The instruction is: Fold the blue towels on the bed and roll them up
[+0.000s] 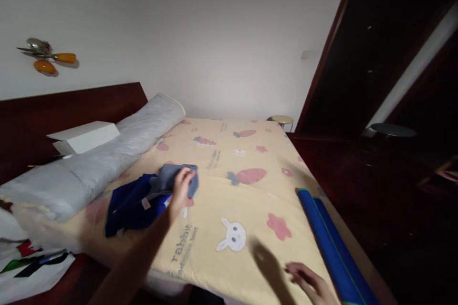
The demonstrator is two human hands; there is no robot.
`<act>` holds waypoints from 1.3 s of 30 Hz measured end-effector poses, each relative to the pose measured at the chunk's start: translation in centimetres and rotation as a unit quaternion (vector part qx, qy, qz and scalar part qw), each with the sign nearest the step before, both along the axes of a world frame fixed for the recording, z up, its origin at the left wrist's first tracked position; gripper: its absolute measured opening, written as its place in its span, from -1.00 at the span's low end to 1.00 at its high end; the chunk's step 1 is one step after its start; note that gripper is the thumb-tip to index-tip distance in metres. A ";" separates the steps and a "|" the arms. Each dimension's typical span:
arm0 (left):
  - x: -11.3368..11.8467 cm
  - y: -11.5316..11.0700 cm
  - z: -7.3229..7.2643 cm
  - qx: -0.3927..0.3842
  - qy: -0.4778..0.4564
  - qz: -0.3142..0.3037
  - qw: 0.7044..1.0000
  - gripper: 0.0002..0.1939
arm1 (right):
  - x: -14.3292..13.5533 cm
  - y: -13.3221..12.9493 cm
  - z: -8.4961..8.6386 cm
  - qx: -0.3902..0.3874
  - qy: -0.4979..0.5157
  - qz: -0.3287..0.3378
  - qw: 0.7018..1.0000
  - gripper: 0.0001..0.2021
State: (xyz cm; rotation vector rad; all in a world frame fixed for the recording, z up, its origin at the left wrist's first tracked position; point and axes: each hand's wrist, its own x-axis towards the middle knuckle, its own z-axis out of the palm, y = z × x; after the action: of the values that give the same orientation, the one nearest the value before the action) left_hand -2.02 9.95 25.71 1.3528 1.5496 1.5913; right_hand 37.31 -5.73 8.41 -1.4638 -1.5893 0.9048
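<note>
My left hand (183, 185) reaches across the bed and is closed on a folded grey-blue piece of cloth (167, 176), gripping its right end. Under and beside that cloth lies a crumpled dark blue garment (134, 205) with a small pale tag. Low in the view, my right hand (308, 280) hovers over the bed's near right part, its fingers loosely bent and apparently holding nothing. A rolled blue mat (331, 243) with green edging lies just right of that hand. Beneath everything is a yellow bedsheet (214, 200) printed with rabbits and carrots.
A long grey roll (136, 138) in clear wrapping lies along the dark wooden headboard (71, 102), with a white box (88, 138) against it. A white bag (36, 271) is at the lower left. Stools (282, 119) stand beyond the bed and at right.
</note>
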 end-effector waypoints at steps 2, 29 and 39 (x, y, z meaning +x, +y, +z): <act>7.1 -3.3 -2.3 -0.013 -0.028 -0.087 0.996 -0.64 | -5.6 1.4 1.3 0.010 0.098 0.036 0.994 -0.56; 8.5 -3.1 -1.8 0.053 0.041 -0.115 0.991 -0.80 | -0.2 6.6 4.8 0.272 -0.158 -0.076 0.946 -0.51; -3.4 -0.1 4.5 0.073 0.365 -0.026 0.928 -0.78 | 6.3 9.4 9.4 0.150 -0.026 -0.187 0.970 -0.63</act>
State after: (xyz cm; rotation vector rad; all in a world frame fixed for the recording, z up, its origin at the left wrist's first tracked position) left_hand -5.42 9.88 30.25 2.2215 1.7839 1.2402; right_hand 43.66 3.69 17.84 -1.5066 -1.3512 0.3934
